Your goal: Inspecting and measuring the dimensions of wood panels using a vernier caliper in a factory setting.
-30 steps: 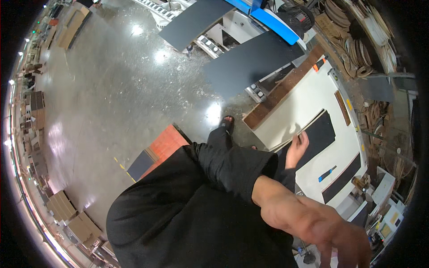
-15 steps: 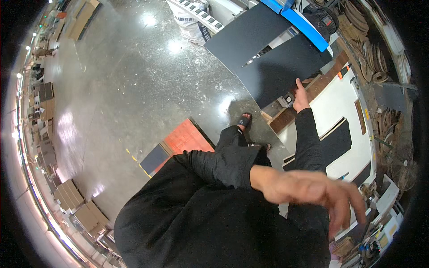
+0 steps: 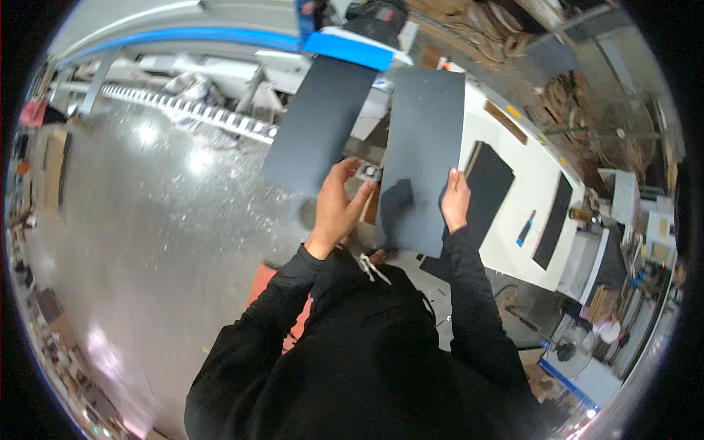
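Both hands are now raised in front of the chest, and each one holds a dark sheet; half a second before, the left arm was only stretched forward and the right hand was down at the edge of the white table. So the view has turned up from the floor toward the work area, and the two sheets are now lifted free in the air.

The left hand (image 3: 339, 205) is closed on the lower edge of the left dark sheet (image 3: 321, 121), thumb on the front side, fingers behind it. The right hand (image 3: 455, 199) is clamped on the right edge of the right dark sheet (image 3: 423, 154), fingers wrapped around the border. The two sheets are side by side and near each other, both upright and a little tilted; I cannot tell if their inner edges touch.

The white table (image 3: 513, 220) is to the right of the right sheet and below it. On this table lie more dark sheets (image 3: 490, 183) and a small blue tool (image 3: 525, 229). Left of the left sheet is the shiny grey floor (image 3: 161, 220). I judge that the sheets are picked up and are being compared or sorted, not yet put down
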Motion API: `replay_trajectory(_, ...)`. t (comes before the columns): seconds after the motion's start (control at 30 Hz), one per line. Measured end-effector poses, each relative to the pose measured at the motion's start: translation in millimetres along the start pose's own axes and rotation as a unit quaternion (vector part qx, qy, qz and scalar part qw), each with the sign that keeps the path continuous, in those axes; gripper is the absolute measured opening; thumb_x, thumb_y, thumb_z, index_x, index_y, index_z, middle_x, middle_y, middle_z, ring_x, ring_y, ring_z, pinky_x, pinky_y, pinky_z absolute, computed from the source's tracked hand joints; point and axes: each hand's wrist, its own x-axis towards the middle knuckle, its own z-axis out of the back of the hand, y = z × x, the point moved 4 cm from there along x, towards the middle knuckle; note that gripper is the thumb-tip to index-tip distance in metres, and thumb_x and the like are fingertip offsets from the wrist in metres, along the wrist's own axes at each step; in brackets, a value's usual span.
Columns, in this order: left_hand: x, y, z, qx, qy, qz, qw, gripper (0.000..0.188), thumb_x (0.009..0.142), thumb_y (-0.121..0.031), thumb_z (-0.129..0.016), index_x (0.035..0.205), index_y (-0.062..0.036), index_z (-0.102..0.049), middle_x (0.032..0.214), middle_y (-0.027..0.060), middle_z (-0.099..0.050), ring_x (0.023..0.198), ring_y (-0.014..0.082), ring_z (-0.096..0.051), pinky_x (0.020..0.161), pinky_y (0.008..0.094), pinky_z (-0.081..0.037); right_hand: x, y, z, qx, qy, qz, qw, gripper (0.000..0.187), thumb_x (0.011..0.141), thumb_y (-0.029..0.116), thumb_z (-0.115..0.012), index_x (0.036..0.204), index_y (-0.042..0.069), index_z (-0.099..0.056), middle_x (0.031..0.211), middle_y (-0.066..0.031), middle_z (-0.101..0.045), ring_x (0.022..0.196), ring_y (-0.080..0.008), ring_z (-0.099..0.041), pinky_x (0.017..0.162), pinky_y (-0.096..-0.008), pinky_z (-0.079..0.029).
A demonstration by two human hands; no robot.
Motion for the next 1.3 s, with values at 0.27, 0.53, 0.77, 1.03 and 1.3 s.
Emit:
replay_trajectory(0.27,84.7,-133.2,-62.3,0.148,-0.066,-0.323,0.933,0.057,0.104,-0.034,-0.062,0.15,-0.0023,-0.049,0.149,0.0237,-0.054,0.137,0.0418,-0.052,0.116,0.0481,-0.039,-72.4,-25.7,164.7,-0.117,0.025,0.142,0.983,0.036,0.109,0.037,-0.053,0.099,0.003,-0.055,0.077,-0.0275,-0.06,0.078,-0.0524,-0.063,0.064,-0.054,-0.047)
replay_trajectory(0.53,78.1,-193.0,-128.5,-0.032,0.184,-0.327,0.926,0.04,0.112,-0.031,-0.047,0.138,-0.0058,-0.064,0.115,0.0179,-0.076,0.105,0.0353,-0.074,0.091,0.0388,-0.056,-130.1,-51.9,234.2,-0.082,-0.048,0.203,0.975,0.043,0.106,0.041,-0.059,0.088,0.003,-0.057,0.067,-0.0204,-0.053,0.062,-0.0436,-0.058,0.058,-0.0464,-0.045)
replay_trajectory(0.77,52.8,-156.5,-136.6,0.0,0.267,-0.264,0.927,0.045,0.11,-0.041,-0.05,0.106,0.0005,-0.066,0.084,0.0186,-0.062,0.077,0.0341,-0.064,0.074,0.0406,-0.051,-172.6,-99.0,269.7,-0.055,-0.11,0.191,0.974,0.038,0.103,0.039,-0.063,0.09,0.003,-0.059,0.073,-0.0192,-0.058,0.067,-0.0426,-0.061,0.06,-0.0464,-0.046)
replay_trajectory(1.03,19.6,-88.7,-153.0,0.123,0.214,-0.139,0.959,0.048,0.11,-0.043,-0.051,0.095,0.0002,-0.066,0.074,0.0136,-0.062,0.07,0.0253,-0.063,0.07,0.0389,-0.051,-168.2,-173.1,256.5,-0.027,-0.052,0.172,0.983,0.034,0.107,0.036,-0.057,0.101,0.003,-0.06,0.082,-0.02,-0.065,0.073,-0.0442,-0.063,0.062,-0.0481,-0.047)
replay_trajectory(1.3,-75.0,-1.3,-127.4,0.32,0.199,0.007,0.926,0.038,0.103,-0.041,-0.063,0.099,-0.0057,-0.075,0.082,0.0198,-0.074,0.079,0.039,-0.074,0.069,0.0462,-0.055,-121.4,-263.3,148.5,0.124,-0.099,-0.121,0.98,0.049,0.113,0.043,-0.043,0.108,-0.001,-0.062,0.097,-0.0302,-0.066,0.093,-0.0508,-0.063,0.076,-0.0538,-0.047)
